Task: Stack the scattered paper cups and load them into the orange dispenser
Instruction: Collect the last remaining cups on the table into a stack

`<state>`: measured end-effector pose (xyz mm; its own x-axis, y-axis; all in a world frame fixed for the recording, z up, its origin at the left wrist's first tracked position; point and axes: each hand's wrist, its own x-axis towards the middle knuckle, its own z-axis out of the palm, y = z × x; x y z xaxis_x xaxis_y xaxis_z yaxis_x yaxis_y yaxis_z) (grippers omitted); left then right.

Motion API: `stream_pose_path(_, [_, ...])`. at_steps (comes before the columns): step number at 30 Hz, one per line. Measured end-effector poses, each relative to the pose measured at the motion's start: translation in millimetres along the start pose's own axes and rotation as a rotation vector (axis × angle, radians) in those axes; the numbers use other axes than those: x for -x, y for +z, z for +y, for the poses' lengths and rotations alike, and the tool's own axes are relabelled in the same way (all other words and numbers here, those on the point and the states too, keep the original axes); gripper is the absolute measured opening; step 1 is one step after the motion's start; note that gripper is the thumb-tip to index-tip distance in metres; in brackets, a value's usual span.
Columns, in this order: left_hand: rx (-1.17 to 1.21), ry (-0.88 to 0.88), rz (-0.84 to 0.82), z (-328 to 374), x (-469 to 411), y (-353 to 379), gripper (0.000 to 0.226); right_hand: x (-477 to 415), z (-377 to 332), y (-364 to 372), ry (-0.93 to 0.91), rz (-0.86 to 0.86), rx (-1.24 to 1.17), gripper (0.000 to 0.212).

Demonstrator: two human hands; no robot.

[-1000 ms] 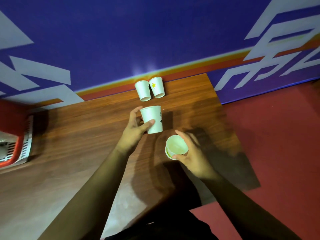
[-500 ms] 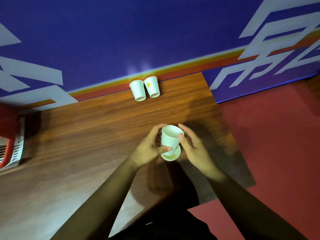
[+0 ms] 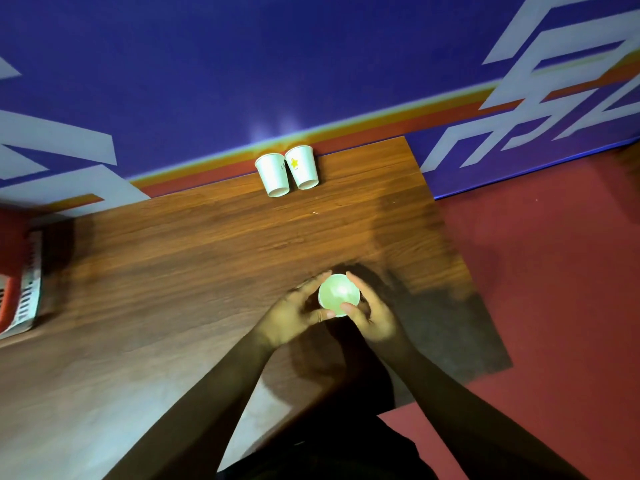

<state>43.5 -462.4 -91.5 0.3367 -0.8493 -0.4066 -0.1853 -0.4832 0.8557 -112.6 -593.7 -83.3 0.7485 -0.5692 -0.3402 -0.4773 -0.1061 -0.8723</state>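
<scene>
Both my hands hold a small stack of white paper cups [image 3: 337, 294] over the wooden table [image 3: 207, 258], its open mouth facing up at me. My left hand [image 3: 294, 313] wraps its left side and my right hand [image 3: 372, 315] its right side, thumbs on the rim. Two more white paper cups stand upside down side by side at the table's far edge by the wall: a plain cup [image 3: 273, 174] and a cup with a yellow star [image 3: 302, 167]. The orange dispenser [image 3: 8, 299] shows only partly at the left edge.
A blue wall with white and orange markings rises behind the table. Red floor lies to the right of the table's right edge. A white slatted part [image 3: 29, 285] sits beside the orange dispenser at the left.
My left hand brought its cup down from mid-table and pushed it into the cup in my right hand. The two now sit nested, held by both hands.
</scene>
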Motion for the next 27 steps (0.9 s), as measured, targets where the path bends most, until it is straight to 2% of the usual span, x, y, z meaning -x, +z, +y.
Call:
stream_pose_path(4, [0.049, -0.043, 0.085, -5, -5, -13, 0.063, -14, -7, -10, 0.06, 0.059, -0.075, 0.042])
stream_pose_path(7, [0.174, -0.122, 0.29, -4, -19, -35, 0.039, -42, -24, -28, 0.095, 0.144, -0.063, 0.037])
stream_pose_path(10, [0.134, -0.152, 0.471, 2, -45, -66, 0.023, -83, -42, -37, 0.051, 0.196, 0.019, 0.036])
stream_pose_path(14, [0.136, -0.248, 0.616, 5, -95, -107, 0.029, -153, -65, -33, 0.015, 0.181, 0.126, 0.039])
stream_pose_path(18, [0.082, -0.338, 0.702, 7, -143, -145, 0.043, -228, -82, -18, 0.041, 0.168, 0.131, 0.043])
stream_pose_path(23, [0.178, -0.435, 0.712, -10, -190, -167, 0.058, -299, -86, 4, 0.1, 0.156, 0.205, 0.05])
stream_pose_path(27, [0.197, -0.416, 0.682, -21, -209, -167, 0.064, -331, -73, 21, 0.164, 0.137, 0.142, 0.054])
